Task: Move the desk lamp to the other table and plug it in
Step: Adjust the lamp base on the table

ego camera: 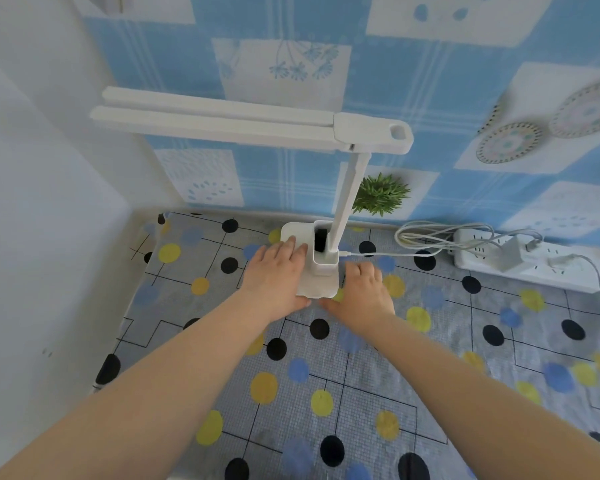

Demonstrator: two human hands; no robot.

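Two bare hands met at the flat base of the white plastic desk lamp, which stood on the table covered in a grey cloth with yellow, blue and black dots, close to the blue-and-white patterned wall. The left hand lay spread flat over the left part of the base, fingers extended, gripping nothing. The right hand rested against the base's right edge with its fingers curled downward; whether they clasped the edge could not be told. Above the base, the lamp's slim post rose to a long two-bar head reaching left. A thin white cable ran rightward from the base, looping to the white power strip. Behind the post sat a small green spiky plant.
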